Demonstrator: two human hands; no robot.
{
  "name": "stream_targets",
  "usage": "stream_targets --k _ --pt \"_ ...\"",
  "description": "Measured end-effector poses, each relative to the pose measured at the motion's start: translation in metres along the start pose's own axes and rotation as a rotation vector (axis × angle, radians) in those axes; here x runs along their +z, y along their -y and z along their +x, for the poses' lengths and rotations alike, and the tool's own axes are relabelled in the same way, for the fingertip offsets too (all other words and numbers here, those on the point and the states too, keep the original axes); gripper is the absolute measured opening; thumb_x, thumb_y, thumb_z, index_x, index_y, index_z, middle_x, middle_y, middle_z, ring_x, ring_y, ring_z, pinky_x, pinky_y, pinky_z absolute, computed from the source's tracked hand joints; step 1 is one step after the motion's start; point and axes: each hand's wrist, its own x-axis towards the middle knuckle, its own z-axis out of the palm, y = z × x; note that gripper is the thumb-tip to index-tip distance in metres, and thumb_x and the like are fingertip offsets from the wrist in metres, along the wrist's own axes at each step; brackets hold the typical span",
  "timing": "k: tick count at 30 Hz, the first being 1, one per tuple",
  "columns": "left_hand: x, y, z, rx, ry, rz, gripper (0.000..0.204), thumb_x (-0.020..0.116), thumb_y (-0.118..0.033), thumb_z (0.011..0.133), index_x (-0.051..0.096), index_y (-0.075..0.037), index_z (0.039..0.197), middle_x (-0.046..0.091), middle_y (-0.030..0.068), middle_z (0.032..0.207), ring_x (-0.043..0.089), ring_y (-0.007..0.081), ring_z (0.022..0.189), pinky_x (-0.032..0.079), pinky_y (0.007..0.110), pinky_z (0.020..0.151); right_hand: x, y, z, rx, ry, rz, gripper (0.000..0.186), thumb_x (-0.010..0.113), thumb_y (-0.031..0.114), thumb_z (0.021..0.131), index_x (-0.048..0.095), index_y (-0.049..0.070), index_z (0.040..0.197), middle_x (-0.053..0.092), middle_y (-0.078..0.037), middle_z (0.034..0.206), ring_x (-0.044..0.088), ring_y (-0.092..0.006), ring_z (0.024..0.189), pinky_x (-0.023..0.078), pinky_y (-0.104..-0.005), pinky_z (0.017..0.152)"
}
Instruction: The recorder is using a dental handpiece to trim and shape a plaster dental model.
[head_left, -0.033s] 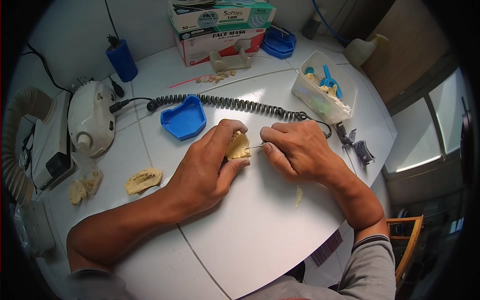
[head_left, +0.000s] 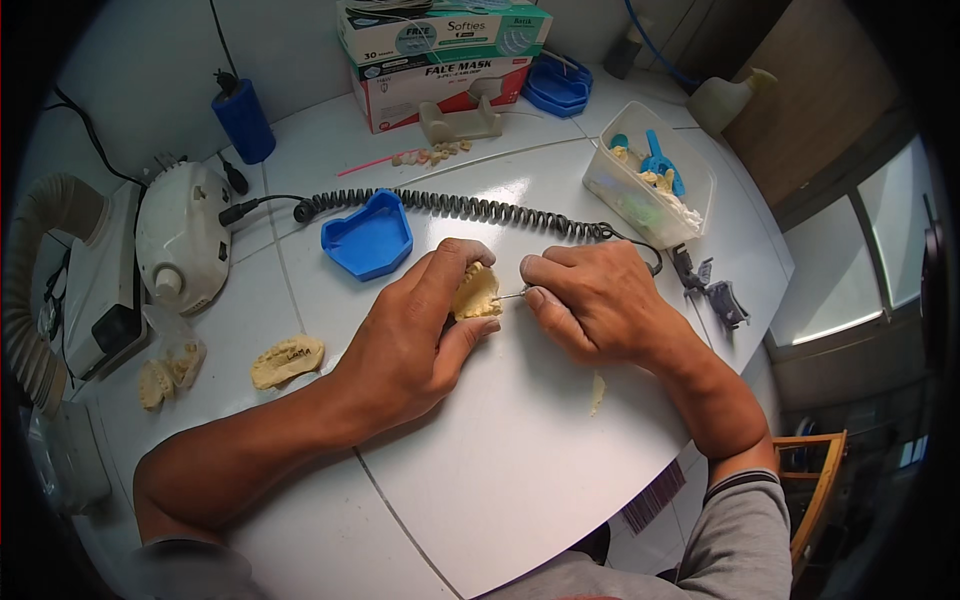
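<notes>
The left hand [head_left: 415,335] pinches a yellow dental cast [head_left: 476,293] between thumb and fingers, just above the white table [head_left: 520,470]. The right hand [head_left: 590,300] closes around a thin tool [head_left: 512,294], its tip touching the cast. Beyond lie a blue tray [head_left: 367,238] and a coiled cord [head_left: 470,207].

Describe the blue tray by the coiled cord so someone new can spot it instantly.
On the white round table, follow the black coiled cord to its left end. Just below it, up-left of the left hand, lies the blue tray. It is a single shallow horseshoe-shaped tray lying alone, unlike the stacked blue trays by the boxes.
</notes>
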Motion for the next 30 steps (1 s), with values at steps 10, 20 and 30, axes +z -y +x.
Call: stream_targets --k 10,20,30 --pt "0.0003 0.0017 0.0000 0.008 0.005 0.009 0.045 0.076 -0.007 0.101 0.052 -0.003 0.139 0.067 0.0222 0.121 0.072 0.0356 0.105 0.058 0.045 0.090 -0.0003 0.0011 0.0000 -0.003 0.018 -0.011 0.017 0.060 0.026 0.097 0.065 0.009 0.093 0.055 -0.009 0.069 0.059 -0.0336 0.060 0.044 -0.0481 0.056" --pt "0.0009 0.0042 -0.0002 0.017 0.008 0.021 0.048 0.078 -0.007 0.100 0.054 -0.004 0.141 0.068 0.0192 0.122 0.073 0.0294 0.105 0.059 0.040 0.087 -0.0006 0.0026 0.0000 0.008 0.031 -0.025 0.017 0.060 0.025 0.096 0.064 0.010 0.091 0.055 -0.009 0.069 0.058 -0.0335 0.060 0.044 -0.0483 0.056" --pt "0.0016 0.0026 0.0003 -0.007 0.013 -0.014 0.049 0.075 -0.005 0.098 0.053 -0.004 0.142 0.067 0.0243 0.122 0.073 0.0407 0.108 0.060 0.048 0.093 0.0005 0.0043 -0.0002 0.026 0.017 -0.063 0.018 0.061 0.027 0.096 0.066 0.011 0.093 0.054 -0.008 0.068 0.057 -0.0325 0.059 0.043 -0.0479 0.056"
